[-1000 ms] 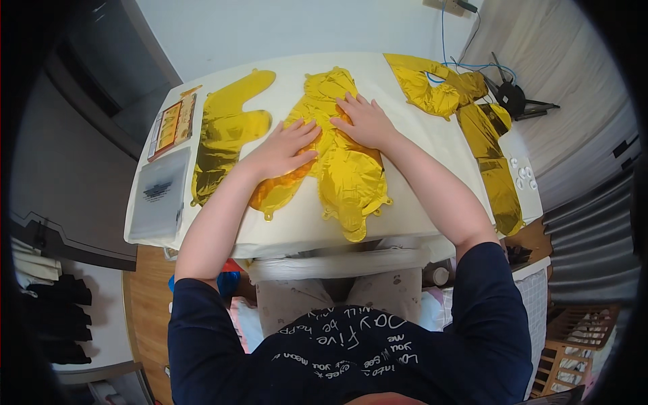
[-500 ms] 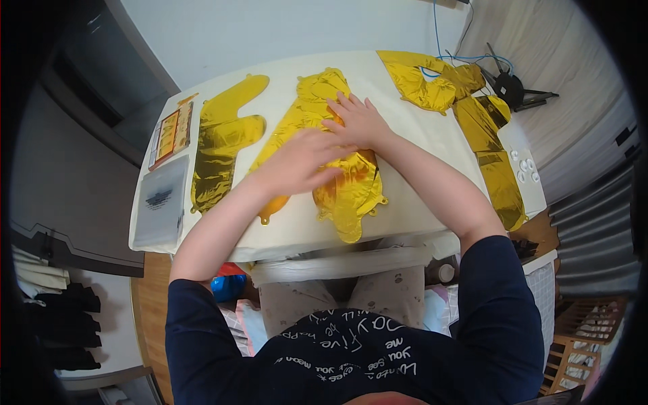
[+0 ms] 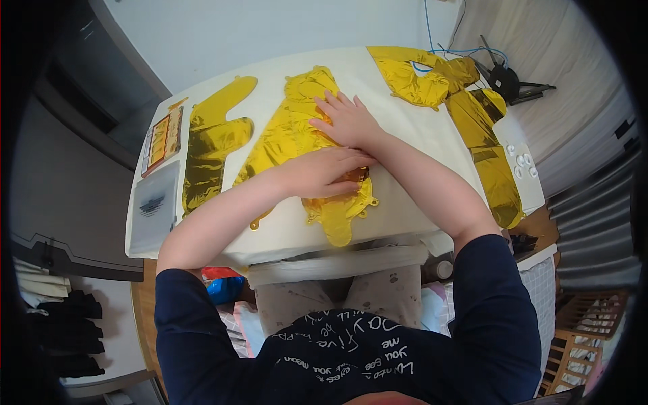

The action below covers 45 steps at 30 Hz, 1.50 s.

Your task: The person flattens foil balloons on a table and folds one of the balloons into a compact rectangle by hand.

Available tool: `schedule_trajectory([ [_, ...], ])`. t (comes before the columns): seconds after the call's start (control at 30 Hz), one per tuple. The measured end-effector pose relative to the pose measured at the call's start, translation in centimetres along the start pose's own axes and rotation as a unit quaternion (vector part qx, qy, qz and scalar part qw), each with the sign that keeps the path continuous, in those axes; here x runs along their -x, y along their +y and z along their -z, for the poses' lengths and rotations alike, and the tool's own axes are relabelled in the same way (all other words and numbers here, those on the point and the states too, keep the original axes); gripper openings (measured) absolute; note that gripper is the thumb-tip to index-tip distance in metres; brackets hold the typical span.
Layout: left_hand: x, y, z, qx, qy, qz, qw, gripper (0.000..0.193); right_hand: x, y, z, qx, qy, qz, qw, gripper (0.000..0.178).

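A wrinkled gold foil balloon (image 3: 280, 131) lies flat and uninflated in the middle of the table, with small tabs along its lower edge. My right hand (image 3: 347, 121) rests palm down on its upper right part, fingers spread. Just below, my left hand (image 3: 320, 172) lies flat across the lower part of the foil, its fingers stretched to the right and reaching under the right wrist. Neither hand grips anything. Part of the balloon is hidden beneath both hands and the left forearm.
The white-covered table (image 3: 412, 175) also bears a flat gold balloon (image 3: 209, 158) at left, and others at far right (image 3: 405, 77) and right (image 3: 496, 182). A printed card (image 3: 160, 143), a clear plastic bag (image 3: 154, 209), white rings (image 3: 520, 162) and a black router (image 3: 505, 82) lie near the edges.
My left hand has come down and right, flattening onto the lower foil. The right hand stays spread on the upper part. The whole view has shifted slightly.
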<state>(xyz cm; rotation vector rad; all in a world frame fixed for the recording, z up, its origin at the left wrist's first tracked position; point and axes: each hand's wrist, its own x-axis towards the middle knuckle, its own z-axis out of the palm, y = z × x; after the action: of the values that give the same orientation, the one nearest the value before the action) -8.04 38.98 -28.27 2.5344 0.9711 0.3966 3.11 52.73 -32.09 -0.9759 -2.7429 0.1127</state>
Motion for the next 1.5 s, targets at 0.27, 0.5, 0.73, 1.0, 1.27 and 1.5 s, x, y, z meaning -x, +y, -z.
schedule_trajectory([
  [0.27,0.8,-0.6,-1.1,-0.022,-0.048,0.0,0.999,0.069,0.0,0.0,-0.1,-0.007,0.003,-0.006,1.0,0.077],
  [0.5,1.3,0.0,-1.5,-0.076,-0.051,-0.022,0.996,0.071,-0.2,0.0,-0.2,-0.011,-0.003,-0.011,1.0,0.078],
  [0.73,1.7,1.6,-1.9,-0.102,-0.047,-0.042,0.993,0.073,0.0,-0.1,0.2,-0.009,-0.01,-0.012,1.0,0.079],
  [1.0,1.8,5.8,-3.4,-0.123,-0.068,-0.006,0.99,0.092,0.0,-0.1,0.1,-0.021,-0.013,-0.014,1.0,0.08],
  [1.27,5.3,9.0,-3.0,0.054,-0.023,0.015,0.998,0.086,-0.2,0.2,-0.3,-0.018,-0.014,-0.011,1.0,0.082],
  [1.5,8.3,2.6,0.1,-0.076,0.17,0.249,0.951,0.061,-0.1,0.2,0.0,-0.026,-0.018,-0.018,0.999,0.08],
])
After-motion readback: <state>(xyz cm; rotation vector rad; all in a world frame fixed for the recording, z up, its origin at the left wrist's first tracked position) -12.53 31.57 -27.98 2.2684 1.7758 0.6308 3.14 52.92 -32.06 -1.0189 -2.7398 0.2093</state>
